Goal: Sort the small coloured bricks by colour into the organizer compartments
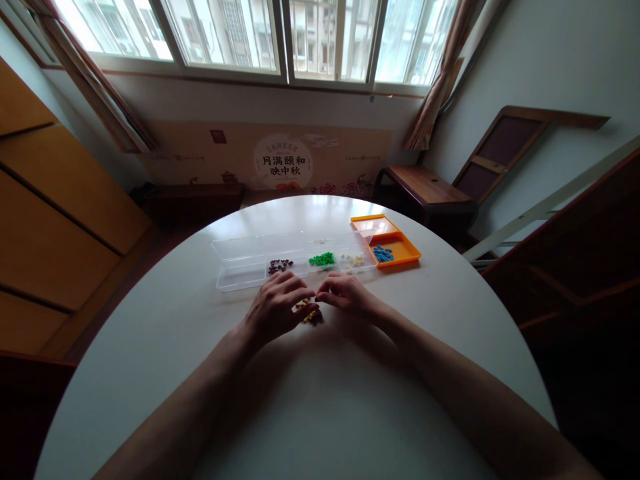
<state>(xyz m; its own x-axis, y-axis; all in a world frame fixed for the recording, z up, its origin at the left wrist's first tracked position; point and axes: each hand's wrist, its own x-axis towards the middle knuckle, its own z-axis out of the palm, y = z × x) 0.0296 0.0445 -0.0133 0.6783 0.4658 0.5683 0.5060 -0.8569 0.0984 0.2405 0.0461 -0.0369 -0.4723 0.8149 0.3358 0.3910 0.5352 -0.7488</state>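
Note:
A small pile of yellow and dark brown pieces [313, 316] lies on the white table between my hands. My left hand [274, 301] curves over the pile's left side, its thumb and index finger apart, with yellow pieces visible in the gap. From the right, my right hand [346, 293] reaches in with fingertips pinched together; a tiny dark spot shows at the tips, too small to name. Just beyond is a clear plastic compartment box [240, 276], lid open, holding dark brown pieces [281, 266], green pieces [322, 259] and cream pieces [353, 260].
An orange tray [407, 252] with blue pieces [383, 253] stands at the box's right end. The round white table [320, 427] has its far edge just past the box. A wooden chair [430, 185] is at the back right, below the window.

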